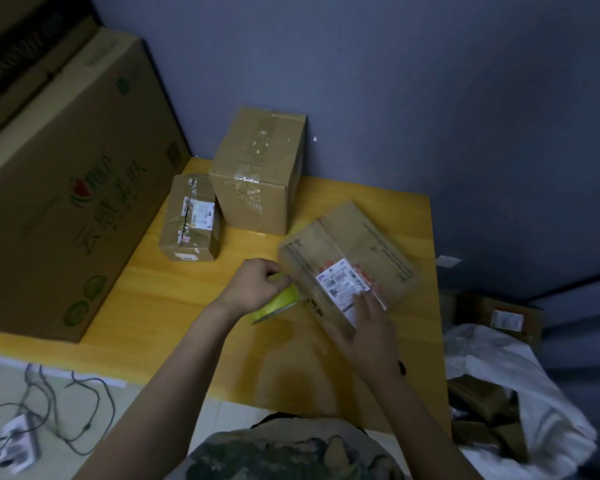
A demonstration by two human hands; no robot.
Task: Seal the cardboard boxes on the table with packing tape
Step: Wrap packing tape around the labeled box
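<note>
A cardboard box with a white shipping label (pixel 352 252) lies tilted on the yellow wooden table (pixel 187 306), right of centre. My right hand (pixel 368 334) rests flat on its near end, fingers spread over the label's edge. My left hand (pixel 257 285) grips a yellow-green roll of packing tape (pixel 279 304) right against the box's left side. A taller taped box (pixel 257 171) stands at the back of the table. A small labelled box (pixel 189 218) lies to its left.
A very large printed carton (pixel 66 188) fills the table's left side. The grey wall is close behind. On the right, past the table's edge, a white sack (pixel 520 386) holds several more boxes. Cables and a charger (pixel 18 441) lie on the floor at lower left.
</note>
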